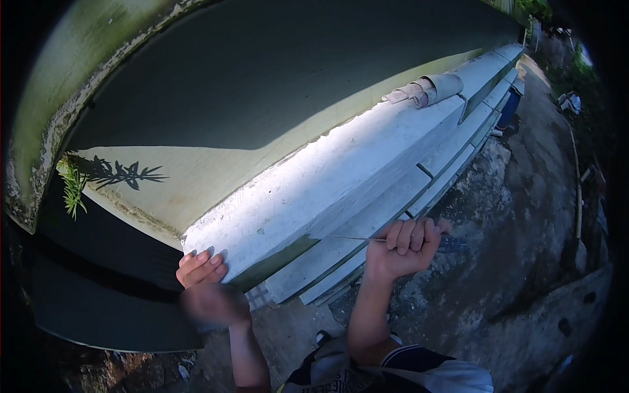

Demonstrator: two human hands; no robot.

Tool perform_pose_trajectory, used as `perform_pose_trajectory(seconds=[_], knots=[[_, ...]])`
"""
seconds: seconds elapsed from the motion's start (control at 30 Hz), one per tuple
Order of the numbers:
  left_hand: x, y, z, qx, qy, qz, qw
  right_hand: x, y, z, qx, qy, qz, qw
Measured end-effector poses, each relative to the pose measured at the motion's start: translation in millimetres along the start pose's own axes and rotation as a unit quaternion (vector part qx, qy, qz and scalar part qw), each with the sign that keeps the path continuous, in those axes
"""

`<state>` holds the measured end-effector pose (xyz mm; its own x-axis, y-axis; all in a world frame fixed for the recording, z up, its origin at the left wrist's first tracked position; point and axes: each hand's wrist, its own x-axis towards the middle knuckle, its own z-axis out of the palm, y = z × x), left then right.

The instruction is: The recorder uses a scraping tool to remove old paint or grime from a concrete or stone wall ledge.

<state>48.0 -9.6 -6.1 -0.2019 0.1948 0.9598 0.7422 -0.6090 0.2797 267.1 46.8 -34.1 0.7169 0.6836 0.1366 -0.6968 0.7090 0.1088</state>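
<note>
My right hand (406, 245) is closed round a screwdriver-like tool, just off the side of a white ledge (314, 170). The tool's thin metal shaft (350, 238) points left toward the ledge's side face, and its dark handle (453, 244) sticks out on the right. I cannot tell whether the tip touches the surface. On that face, a greenish-grey patch (278, 263) shows beside the white coating. My left hand (203, 270) lies on the ledge's near left corner, fingers stretched over its edge and holding nothing. Part of this hand is blurred.
Curved, broken grey-white pieces (426, 90) lie at the ledge's far end. White slabs (367, 239) step down along its right side to rough concrete ground (524, 216). A green-stained wall (151, 190) rises on the left, with a small plant (73, 187). A blue container (509, 108) stands farther off.
</note>
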Motion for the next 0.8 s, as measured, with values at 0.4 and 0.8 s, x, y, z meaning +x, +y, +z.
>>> perform_pose_trajectory(seconds=[0.4, 0.8], knots=[[-0.3, 0.1, 1.0, 0.004, 0.001, 0.002, 1.0, 4.4, -13.0, 16.4, -0.008, -0.105, -0.008, 0.994], [1.0, 1.1, 3.4, 0.0, 0.009, 0.001, 1.0, 1.3, -5.1, 22.0, -0.053, -0.095, -0.009, 0.994]])
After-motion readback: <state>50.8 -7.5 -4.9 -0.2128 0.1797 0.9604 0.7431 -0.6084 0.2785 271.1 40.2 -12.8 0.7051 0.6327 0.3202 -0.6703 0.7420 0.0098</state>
